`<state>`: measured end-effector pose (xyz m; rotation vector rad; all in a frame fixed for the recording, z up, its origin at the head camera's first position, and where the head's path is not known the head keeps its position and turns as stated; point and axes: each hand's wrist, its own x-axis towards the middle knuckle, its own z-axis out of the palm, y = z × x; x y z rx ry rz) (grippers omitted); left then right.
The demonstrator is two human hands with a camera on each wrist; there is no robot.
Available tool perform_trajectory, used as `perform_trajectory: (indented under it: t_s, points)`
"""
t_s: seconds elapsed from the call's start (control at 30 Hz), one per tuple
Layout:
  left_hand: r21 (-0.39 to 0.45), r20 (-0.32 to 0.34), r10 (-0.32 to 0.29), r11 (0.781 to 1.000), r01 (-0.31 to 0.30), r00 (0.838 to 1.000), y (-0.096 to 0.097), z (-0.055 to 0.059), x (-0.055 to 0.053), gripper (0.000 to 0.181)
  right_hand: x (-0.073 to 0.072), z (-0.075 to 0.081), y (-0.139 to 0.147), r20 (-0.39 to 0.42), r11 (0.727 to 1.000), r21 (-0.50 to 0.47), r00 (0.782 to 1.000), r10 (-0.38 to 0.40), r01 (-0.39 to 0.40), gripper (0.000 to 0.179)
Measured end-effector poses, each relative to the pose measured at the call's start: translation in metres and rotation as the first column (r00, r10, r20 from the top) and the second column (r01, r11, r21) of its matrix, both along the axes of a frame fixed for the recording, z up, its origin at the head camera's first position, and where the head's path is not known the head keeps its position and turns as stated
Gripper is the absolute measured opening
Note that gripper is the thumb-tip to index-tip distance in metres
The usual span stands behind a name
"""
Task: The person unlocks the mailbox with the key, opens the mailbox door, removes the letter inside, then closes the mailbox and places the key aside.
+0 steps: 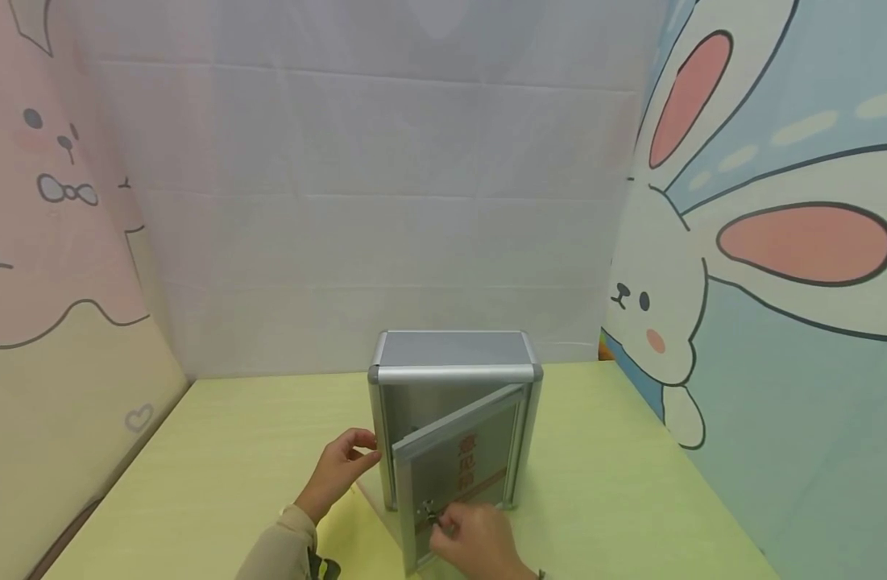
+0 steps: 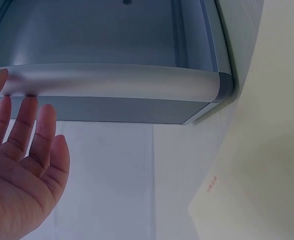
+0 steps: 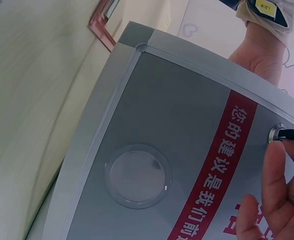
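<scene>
A grey metal box (image 1: 453,349) with silver edges stands upright on the table, its front door (image 1: 479,459) swung partway out on the right side. In the right wrist view, the door panel (image 3: 172,95) bears a red band with white characters and a clear round disc (image 3: 137,176). My right hand (image 1: 479,538) pinches a black-headed key (image 3: 293,134) at the door's round lock (image 3: 275,132). My left hand (image 1: 341,467) touches the box's left front edge, fingers fairly straight; in the left wrist view its fingertips (image 2: 30,100) rest against the silver frame (image 2: 126,79).
The pale yellow table (image 1: 269,427) spreads around the box. A white cloth wall (image 1: 385,201) hangs behind it, with rabbit-patterned panels on the left and right (image 1: 777,387). The open door juts toward the person, between the two hands.
</scene>
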<state>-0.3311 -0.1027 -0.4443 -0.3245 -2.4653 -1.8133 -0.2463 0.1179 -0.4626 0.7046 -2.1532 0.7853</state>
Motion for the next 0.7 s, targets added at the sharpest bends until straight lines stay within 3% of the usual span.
perform_trajectory:
  t_s: [0.23,0.5,0.7]
  points:
    - [-0.01,-0.015,0.003,1.0,-0.003,1.0,0.001,0.001,-0.001,0.014,0.001,0.003,-0.001,0.025,1.0,0.009,1.0,-0.005,0.005,0.013]
    - [-0.014,-0.033,0.0,1.0,-0.001,0.999,0.001,0.002,-0.001,0.012,0.001,0.008,-0.002,0.162,0.999,0.046,0.986,-0.022,0.015,0.011]
    - [-0.01,-0.035,0.01,1.0,-0.01,0.999,0.003,0.002,0.001,0.011,0.001,0.01,-0.002,0.208,0.999,0.05,0.978,-0.018,0.008,0.01]
